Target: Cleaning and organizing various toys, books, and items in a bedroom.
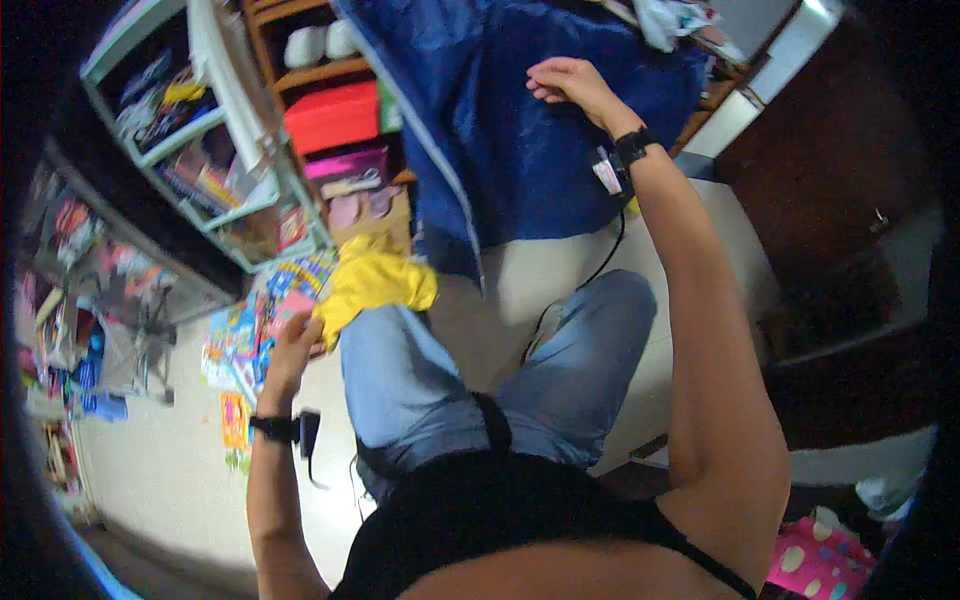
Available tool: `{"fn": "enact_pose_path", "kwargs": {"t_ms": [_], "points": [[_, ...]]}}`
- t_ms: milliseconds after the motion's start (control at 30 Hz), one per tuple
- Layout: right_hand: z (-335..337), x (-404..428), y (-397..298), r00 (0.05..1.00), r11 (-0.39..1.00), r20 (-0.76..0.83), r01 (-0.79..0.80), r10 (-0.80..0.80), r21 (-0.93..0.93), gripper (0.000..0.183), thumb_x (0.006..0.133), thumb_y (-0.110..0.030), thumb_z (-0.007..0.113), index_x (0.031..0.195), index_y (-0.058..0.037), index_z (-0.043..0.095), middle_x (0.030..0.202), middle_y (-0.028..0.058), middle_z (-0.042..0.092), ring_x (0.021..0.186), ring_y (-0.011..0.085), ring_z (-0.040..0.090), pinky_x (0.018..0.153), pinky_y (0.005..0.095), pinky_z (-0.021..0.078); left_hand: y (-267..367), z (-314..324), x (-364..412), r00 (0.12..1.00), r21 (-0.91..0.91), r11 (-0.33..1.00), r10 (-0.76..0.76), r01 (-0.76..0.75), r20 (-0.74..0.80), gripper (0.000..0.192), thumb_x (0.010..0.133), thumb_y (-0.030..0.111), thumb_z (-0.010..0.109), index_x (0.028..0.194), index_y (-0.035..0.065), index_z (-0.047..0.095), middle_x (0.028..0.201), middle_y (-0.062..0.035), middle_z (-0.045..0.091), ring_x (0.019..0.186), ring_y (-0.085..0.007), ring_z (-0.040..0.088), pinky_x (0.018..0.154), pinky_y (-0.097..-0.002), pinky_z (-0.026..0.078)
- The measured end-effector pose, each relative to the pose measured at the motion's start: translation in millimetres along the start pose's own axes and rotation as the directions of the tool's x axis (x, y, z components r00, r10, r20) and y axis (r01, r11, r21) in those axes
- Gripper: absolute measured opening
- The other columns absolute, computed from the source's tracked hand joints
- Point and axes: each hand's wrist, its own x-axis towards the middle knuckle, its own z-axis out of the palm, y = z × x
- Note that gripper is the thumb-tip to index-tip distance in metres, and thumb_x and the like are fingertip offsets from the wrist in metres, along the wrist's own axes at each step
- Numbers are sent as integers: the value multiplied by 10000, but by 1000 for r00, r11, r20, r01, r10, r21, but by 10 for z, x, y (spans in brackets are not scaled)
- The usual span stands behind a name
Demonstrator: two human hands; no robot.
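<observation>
My left hand [296,345] is closed on the edge of a yellow cloth [375,281], which spreads to the right over my bent knee. In front of me hangs a large dark blue fabric cover [517,150] with a pale edging. My right hand [562,81] is raised in front of this cover, its fingers curled and close together; no object shows in it. Whether its fingertips touch the cover, I cannot tell.
Colourful books or packets [240,337] lie on the tiled floor at the left. Behind them stand a pale green shelf [180,139] and a wooden shelf [319,75] with a red box [334,116]. A dark brown piece of furniture [832,187] is at the right.
</observation>
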Motion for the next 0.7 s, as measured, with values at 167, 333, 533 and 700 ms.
{"fn": "enact_pose_path", "kwargs": {"t_ms": [167, 333, 533, 700], "points": [[-1027, -104, -503, 989, 991, -111, 91, -102, -99, 234, 907, -253, 606, 1031, -65, 672, 941, 44, 685, 798, 92, 646, 745, 210, 516, -133, 106, -58, 991, -231, 965, -134, 124, -28, 415, 946, 407, 505, 1222, 101, 546, 995, 9, 608, 829, -102, 575, 749, -279, 502], [-1417, -434, -719, 987, 985, -92, 124, -135, -116, 282, 929, -303, 575, 1061, -64, 648, 977, 44, 667, 890, 112, 631, 819, 228, 507, 14, 133, -81, 973, -318, 920, -225, 229, 48, 562, 924, 588, 402, 1266, 161, 527, 1040, -27, 639, 905, -162, 601, 822, -386, 482], [-225, -1081, -278, 936, 964, 328, -194, 126, 183, 314, 949, -302, 513, 1082, -30, 597, 954, 105, 656, 826, 162, 646, 729, 278, 540, 22, 117, 23, 915, -421, 815, -317, 398, 250, 625, 881, 694, 358, 1224, 212, 562, 1092, 7, 632, 984, -164, 585, 878, -379, 442], [1636, -1468, 659, 584, 739, 695, -664, 420, 111, 620, 925, -527, 477, 1292, -28, 469, 1179, 143, 605, 1044, 241, 609, 880, 355, 498, 313, 356, 14, 938, -611, 713, -289, 343, 189, 430, 923, 509, 492, 1181, 178, 584, 1077, 20, 650, 943, -114, 607, 773, -278, 482]]}}
